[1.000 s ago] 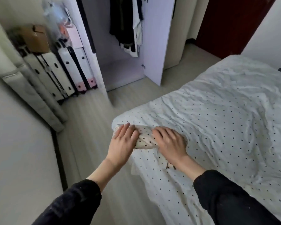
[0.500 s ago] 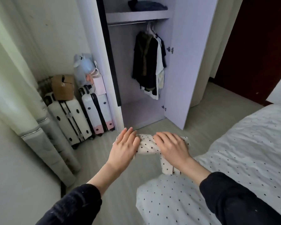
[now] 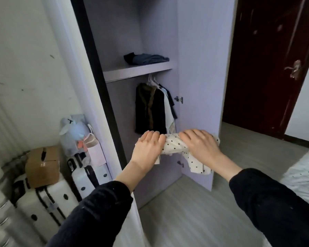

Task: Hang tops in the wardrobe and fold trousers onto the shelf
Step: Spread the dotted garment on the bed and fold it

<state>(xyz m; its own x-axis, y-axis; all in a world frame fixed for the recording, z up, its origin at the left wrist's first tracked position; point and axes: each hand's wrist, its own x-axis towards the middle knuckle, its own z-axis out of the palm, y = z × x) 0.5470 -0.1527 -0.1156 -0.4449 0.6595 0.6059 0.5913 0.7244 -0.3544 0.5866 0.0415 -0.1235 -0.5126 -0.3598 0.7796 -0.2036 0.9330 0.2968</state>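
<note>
Facing open lilac wardrobe (image 3: 200, 50): shelf (image 3: 137, 69) holds folded dark trousers (image 3: 146, 58), dark and white tops (image 3: 153, 107) hang on rail below. Suitcases (image 3: 48, 195), cardboard box (image 3: 41, 164), plush toy (image 3: 73, 132) at left; bed corner (image 3: 303, 172) at right. My left hand (image 3: 146, 148) and right hand (image 3: 202, 145), fingers curled over, grip folded polka-dot trousers (image 3: 175, 145) mid-air before wardrobe opening, below shelf level

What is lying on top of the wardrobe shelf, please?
A folded dark pile of clothes lies on the shelf, toward its right. The pile hides whatever may sit behind it.
</note>
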